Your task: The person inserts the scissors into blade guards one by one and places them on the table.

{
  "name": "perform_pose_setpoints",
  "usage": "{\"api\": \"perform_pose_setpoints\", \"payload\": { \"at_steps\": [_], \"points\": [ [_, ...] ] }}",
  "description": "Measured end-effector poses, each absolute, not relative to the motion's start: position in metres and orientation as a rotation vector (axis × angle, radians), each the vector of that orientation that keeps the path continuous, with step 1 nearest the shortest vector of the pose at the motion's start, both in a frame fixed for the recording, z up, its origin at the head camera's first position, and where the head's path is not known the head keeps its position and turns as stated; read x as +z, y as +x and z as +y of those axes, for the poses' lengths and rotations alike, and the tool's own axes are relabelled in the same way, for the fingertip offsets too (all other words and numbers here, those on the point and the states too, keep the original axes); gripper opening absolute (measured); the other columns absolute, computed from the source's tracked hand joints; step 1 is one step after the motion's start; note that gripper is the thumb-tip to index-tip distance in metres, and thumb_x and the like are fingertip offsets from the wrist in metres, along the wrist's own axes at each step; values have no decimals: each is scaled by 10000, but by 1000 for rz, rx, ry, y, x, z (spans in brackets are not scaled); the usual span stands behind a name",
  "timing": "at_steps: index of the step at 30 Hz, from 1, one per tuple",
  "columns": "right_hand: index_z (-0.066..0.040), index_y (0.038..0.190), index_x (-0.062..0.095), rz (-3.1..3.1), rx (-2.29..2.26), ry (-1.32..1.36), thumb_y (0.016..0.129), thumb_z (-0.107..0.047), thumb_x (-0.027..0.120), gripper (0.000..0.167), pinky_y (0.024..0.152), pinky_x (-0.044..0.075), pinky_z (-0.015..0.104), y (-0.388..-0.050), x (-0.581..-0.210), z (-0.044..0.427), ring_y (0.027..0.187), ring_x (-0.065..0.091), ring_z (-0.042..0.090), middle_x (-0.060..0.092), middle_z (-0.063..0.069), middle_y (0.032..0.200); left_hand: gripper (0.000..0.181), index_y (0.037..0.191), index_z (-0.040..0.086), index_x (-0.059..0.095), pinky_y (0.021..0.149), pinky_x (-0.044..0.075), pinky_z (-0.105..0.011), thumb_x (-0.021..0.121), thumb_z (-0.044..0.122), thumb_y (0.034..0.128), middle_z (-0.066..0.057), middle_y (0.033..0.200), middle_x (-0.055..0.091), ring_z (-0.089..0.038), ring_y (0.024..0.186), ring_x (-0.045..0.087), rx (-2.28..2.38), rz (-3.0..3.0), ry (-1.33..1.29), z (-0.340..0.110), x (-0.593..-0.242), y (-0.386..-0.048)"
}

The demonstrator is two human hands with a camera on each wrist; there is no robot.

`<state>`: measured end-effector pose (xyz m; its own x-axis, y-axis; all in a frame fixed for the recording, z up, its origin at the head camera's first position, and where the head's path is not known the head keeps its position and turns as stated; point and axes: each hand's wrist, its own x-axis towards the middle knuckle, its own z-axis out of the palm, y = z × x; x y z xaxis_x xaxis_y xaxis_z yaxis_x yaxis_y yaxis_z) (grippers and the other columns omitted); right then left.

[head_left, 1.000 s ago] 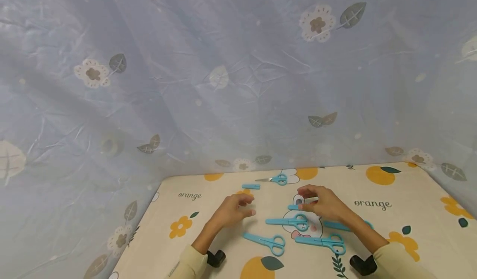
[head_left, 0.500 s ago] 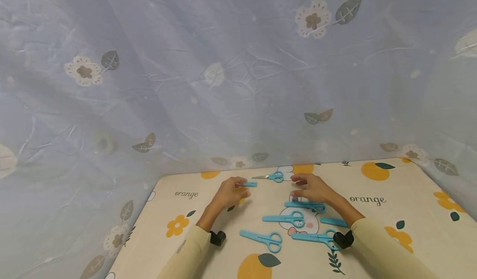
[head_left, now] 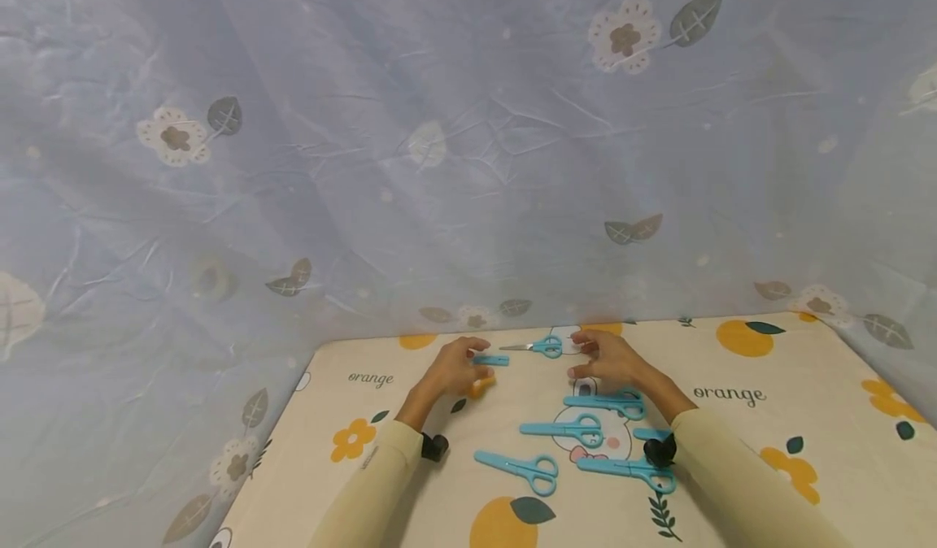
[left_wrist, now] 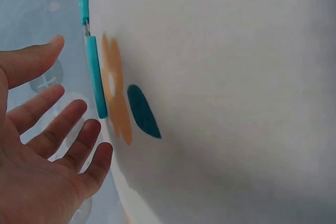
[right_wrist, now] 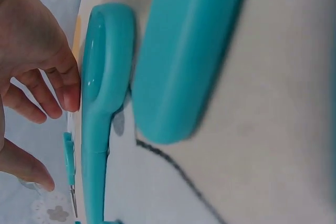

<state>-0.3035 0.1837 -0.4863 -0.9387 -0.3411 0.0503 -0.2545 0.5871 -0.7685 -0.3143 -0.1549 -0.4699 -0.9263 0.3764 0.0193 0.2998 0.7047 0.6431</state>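
Observation:
At the back of the table lie bare-bladed scissors (head_left: 545, 347) with blue handles, their blades pointing left. A separate blue blade cover (head_left: 492, 361) lies just left of and nearer than the blade tip. My left hand (head_left: 455, 367) hovers around the cover's left end; its fingers are spread and apart from the cover (left_wrist: 96, 77) in the left wrist view. On the other side, my right hand (head_left: 609, 361) is right of the scissors' handles, with thumb and fingers parted. The right wrist view shows it holding nothing, with the bare scissors (right_wrist: 69, 158) beyond.
Several blue scissors with covered blades lie nearer: one pair (head_left: 607, 402) below the right hand, another (head_left: 564, 428) in the middle, one at front left (head_left: 518, 469), one at front right (head_left: 625, 468). A further blue piece (head_left: 651, 433) is partly hidden by the right wrist.
Both hands have moved toward the back of the table, the left to the blade cover, the right from above a covered pair toward the bare scissors. The scissors have not moved.

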Motion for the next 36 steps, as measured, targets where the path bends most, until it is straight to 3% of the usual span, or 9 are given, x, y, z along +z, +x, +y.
{"api": "perform_pose_setpoints", "payload": {
  "at_steps": [6, 14, 20, 27, 36],
  "points": [
    [102, 1453, 585, 2834, -1133, -618, 864, -289, 897, 773, 1040, 549, 597, -318, -487, 177, 1230, 658, 478, 666, 299, 1397, 507, 1406, 20, 680, 1074, 550, -540, 818, 189, 948, -183, 1402, 698, -408, 1289, 653, 990, 2804, 604, -154, -471, -326],
    [77, 1433, 621, 2878, -999, -634, 856, -338, 892, 761, 1027, 565, 575, -341, -485, 162, 1211, 676, 454, 676, 275, 1402, 494, 1387, 31, 694, 1077, 549, -538, 829, 162, 931, -175, 1374, 717, -406, 1266, 660, 972, 2797, 602, -151, -470, -339],
    [94, 1391, 648, 2867, -999, -628, 825, -291, 916, 735, 1020, 572, 559, -348, -485, 151, 1153, 686, 412, 699, 265, 1366, 463, 1356, 31, 715, 1072, 553, -537, 827, 109, 914, -180, 1340, 734, -398, 1241, 671, 1006, 2758, 605, -148, -474, -342],
    [137, 1354, 654, 2895, -955, -706, 881, -206, 870, 623, 1075, 544, 577, -353, -489, 141, 1220, 675, 445, 712, 288, 1326, 395, 1271, 17, 760, 1066, 552, -530, 805, 13, 879, -180, 1255, 761, -376, 1173, 689, 979, 2773, 600, -140, -474, -344],
    [117, 1310, 697, 2913, -827, -725, 897, -144, 868, 518, 1059, 541, 541, -353, -484, 135, 1163, 665, 366, 732, 242, 1270, 401, 1196, 40, 810, 961, 580, -424, 727, -76, 821, -137, 1197, 776, -234, 1015, 658, 833, 2829, 554, -135, -475, -347]
  ]
}}
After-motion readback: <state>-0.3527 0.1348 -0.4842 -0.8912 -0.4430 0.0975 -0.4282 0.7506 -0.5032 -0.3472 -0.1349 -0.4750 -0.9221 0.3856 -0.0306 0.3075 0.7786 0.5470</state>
